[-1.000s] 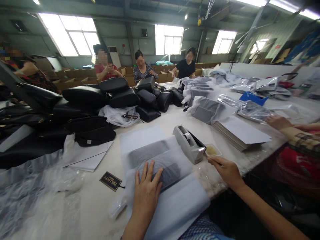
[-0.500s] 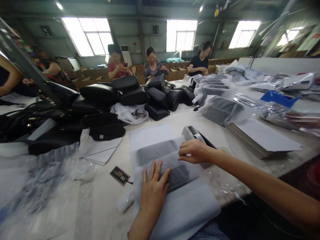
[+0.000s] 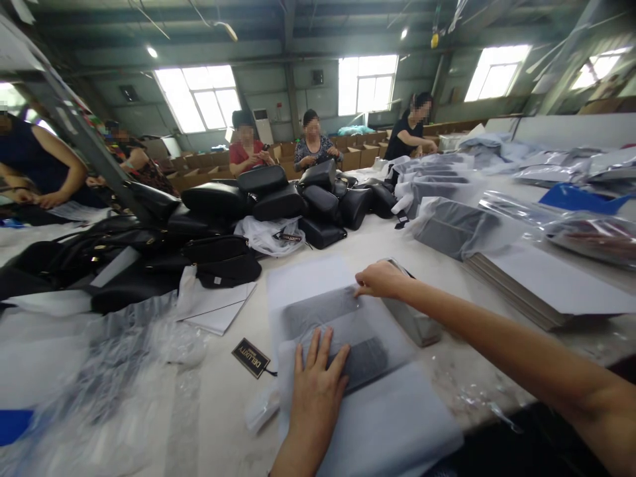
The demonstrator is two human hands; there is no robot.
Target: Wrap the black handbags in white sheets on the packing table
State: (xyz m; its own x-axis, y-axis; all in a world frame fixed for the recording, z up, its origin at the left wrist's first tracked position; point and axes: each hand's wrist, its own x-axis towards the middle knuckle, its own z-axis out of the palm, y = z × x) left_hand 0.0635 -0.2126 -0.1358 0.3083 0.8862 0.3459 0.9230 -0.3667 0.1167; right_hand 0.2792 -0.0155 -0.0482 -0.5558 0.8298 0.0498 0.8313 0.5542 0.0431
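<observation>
I have my left hand [image 3: 320, 381] spread wide, palm down, on translucent tissue paper [image 3: 392, 424] wrapped over a dark, flat item [image 3: 368, 361]. That wrapped item lies in front of me on the white surface [image 3: 223, 397], its dark shape showing through the paper. My right hand [image 3: 382, 281] reaches in from the right, its fingers drawn narrow, the tips at the upper edge of the wrapped item; I cannot tell whether they hold anything.

Under my right wrist, a tape dispenser [image 3: 422, 328] sits just beside the paper, partly hidden by the arm. To the left of the paper lies 1 black hang tag [image 3: 251, 358] with "DELUXITY" on it, and near it a small clear plastic piece [image 3: 263, 409].

Farther left I see white cards [image 3: 231, 308] and crumpled clear plastic [image 3: 104, 391]. Beyond them is a pile of black handbags [image 3: 218, 199], with white wrapping [image 3: 263, 233] at its near side. On the right are a stack of boards [image 3: 556, 281], grey packages in tissue [image 3: 447, 228], clear plastic bags [image 3: 591, 232] and a blue object [image 3: 581, 199]. 5 people are across the surface: 2 at the left, 3 beyond the handbags, with cardboard boxes [image 3: 355, 156] behind.
</observation>
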